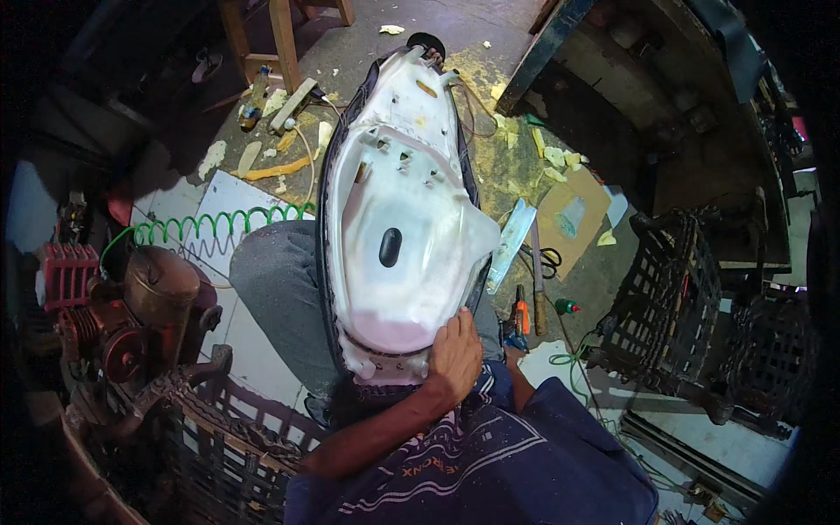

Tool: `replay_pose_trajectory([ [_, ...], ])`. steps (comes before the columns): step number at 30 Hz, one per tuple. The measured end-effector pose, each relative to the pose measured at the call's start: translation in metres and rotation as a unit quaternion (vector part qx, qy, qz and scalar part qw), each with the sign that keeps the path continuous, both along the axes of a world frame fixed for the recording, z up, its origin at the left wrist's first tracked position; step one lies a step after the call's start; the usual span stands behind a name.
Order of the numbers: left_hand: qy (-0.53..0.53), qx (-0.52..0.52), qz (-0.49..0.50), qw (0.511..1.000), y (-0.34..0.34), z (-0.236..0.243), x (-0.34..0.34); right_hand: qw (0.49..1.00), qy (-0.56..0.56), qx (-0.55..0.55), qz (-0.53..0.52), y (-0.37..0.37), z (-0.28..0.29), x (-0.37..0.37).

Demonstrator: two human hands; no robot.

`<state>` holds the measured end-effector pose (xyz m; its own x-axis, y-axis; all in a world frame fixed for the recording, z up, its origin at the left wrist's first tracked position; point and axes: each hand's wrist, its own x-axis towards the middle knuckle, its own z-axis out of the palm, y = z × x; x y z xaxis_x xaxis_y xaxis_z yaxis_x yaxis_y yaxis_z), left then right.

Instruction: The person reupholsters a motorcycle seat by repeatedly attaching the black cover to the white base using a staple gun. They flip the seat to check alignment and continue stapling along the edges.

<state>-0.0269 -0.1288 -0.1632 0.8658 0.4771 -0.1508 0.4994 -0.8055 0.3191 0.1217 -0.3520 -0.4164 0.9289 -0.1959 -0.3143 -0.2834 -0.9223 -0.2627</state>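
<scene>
1. The seat (411,236) lies underside up across the person's lap, its narrow end pointing away and its wide end close to the body. Its pan is white, with slots and holes near the narrow end and a dark cover (330,262) around the edge.
2. A black oval plug (391,248) sits near the middle of the pan.
3. The left hand (458,353) is on the seat's near right rim, its forearm crossing in front of the body from the lower left. The fingers are close together and bent over the edge; the thumb is hidden, so I cannot tell whether they grip the rim or only press on it.
4. The right hand is out of sight; only a bit of forearm (521,389) shows below the sleeve. I cannot tell how open that hand is or what it holds.
5. Right of the seat, on the floor, are a pale blue strip (513,247), scissors (549,258) by a piece of cardboard (584,203), a long wooden-handled tool (539,306) and an orange-and-black tool (522,317).
6. Yellow foam scraps (555,156) are scattered on the floor beyond, on both sides of the seat.
7. To the left, a green coiled hose (227,223) stretches between the compressor (157,293) side and the seat. Farther off are a bottle (254,102) and a wooden stool (284,44).
</scene>
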Motion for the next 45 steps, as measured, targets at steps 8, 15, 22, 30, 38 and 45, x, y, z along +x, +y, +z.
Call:
replay_pose_trajectory([
  [8,0.016,0.015,-0.024,0.999,-0.005,0.005,-0.005,0.949,0.093,0.299,-0.035,0.007,0.121,0.093],
  [15,0.001,0.003,-0.008,1.0,-0.002,0.005,-0.004,0.848,0.203,-0.005,0.49,0.148,0.32,0.09],
  [22,-0.009,-0.023,-0.028,0.999,0.005,0.009,-0.008,0.779,0.278,-0.062,0.56,0.213,0.349,0.066],
  [30,-0.013,-0.065,-0.003,0.998,0.001,-0.006,-0.009,0.789,0.274,-0.077,0.544,0.224,0.335,0.055],
  [38,-0.025,-0.069,0.016,0.997,0.001,-0.025,-0.006,0.809,0.283,-0.02,0.515,0.214,0.322,0.052],
  [45,-0.041,-0.076,0.016,0.996,-0.001,-0.027,-0.004,0.819,0.272,-0.005,0.505,0.185,0.308,0.044],
])
